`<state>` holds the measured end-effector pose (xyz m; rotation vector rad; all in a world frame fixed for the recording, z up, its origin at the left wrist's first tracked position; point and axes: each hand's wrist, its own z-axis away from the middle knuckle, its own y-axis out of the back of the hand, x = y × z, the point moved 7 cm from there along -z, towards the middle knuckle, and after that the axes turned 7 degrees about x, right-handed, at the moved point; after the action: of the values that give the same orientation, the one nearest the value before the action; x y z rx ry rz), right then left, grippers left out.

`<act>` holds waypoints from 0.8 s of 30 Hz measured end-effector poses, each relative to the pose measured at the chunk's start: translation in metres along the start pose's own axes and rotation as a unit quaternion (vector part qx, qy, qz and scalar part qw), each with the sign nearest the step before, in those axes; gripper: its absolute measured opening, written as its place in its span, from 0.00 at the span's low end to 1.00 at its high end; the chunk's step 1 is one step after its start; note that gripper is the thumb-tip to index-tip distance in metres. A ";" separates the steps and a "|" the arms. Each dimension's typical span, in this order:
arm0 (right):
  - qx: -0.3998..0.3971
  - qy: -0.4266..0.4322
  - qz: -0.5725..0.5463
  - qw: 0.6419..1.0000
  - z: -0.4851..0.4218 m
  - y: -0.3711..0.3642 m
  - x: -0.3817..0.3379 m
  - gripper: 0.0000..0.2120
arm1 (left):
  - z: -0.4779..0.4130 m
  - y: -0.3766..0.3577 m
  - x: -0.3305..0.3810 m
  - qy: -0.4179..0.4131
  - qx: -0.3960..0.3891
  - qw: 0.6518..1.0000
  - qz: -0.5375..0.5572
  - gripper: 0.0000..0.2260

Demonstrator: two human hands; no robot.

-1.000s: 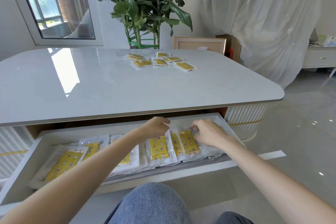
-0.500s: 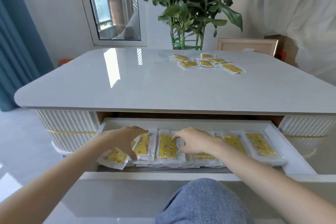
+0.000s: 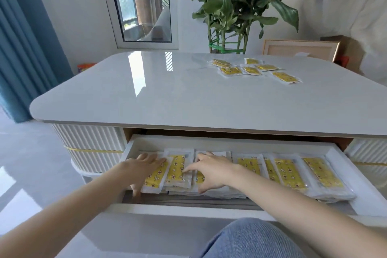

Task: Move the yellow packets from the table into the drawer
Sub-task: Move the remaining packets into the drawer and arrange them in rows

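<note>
While both of your hands are down in the open white drawer (image 3: 167, 210), the step in hand looks like tidying the row already laid there. Your left hand (image 3: 146, 165) lies flat, fingers straight, on the leftmost clear-wrapped yellow packet (image 3: 155, 177). Just to its right is the middle packet (image 3: 177, 168), touched by the forefinger of your right hand (image 3: 211, 172), which rests spread on the next ones. Neither hand grips anything, and the two are near each other but apart. Right of that hand, a row of overlapping packets (image 3: 287, 174) runs to the drawer's end. Beyond both hands and to the right, a loose cluster of yellow packets (image 3: 251, 69) waits on the glossy pale-grey tabletop (image 3: 167, 98). Press lightly and slide each wrapper flush, as slick film may skid. Leave room for the rest.
</note>
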<state>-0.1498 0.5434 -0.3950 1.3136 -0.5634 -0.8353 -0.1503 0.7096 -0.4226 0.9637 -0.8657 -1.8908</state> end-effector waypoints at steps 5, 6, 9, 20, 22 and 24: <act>0.008 0.000 -0.006 1.000 0.000 0.000 0.001 0.33 | -0.009 0.004 -0.002 0.029 0.037 0.999 -0.014 0.54; 0.009 0.000 -0.004 1.000 0.000 -0.001 0.001 0.33 | -0.011 0.006 -0.002 0.036 0.039 0.998 -0.018 0.54; 0.005 -0.001 0.003 1.000 0.001 -0.003 0.001 0.32 | -0.014 0.007 -0.003 0.049 0.036 0.998 -0.031 0.53; 0.027 -0.020 -0.050 0.998 0.012 0.007 0.010 0.24 | -0.002 0.017 -0.011 0.047 0.084 0.995 -0.018 0.53; 0.054 -0.026 -0.070 0.996 0.018 0.018 0.013 0.21 | 0.003 0.022 -0.010 0.047 0.097 0.994 0.001 0.50; 0.083 -0.030 -0.096 0.992 0.025 0.030 0.015 0.19 | 0.009 0.033 -0.005 0.043 0.133 0.990 0.031 0.41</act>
<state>-0.1538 0.5175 -0.3627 1.5163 -0.5695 -1.0043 -0.1439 0.7019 -0.3895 1.1543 -1.1017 -1.6959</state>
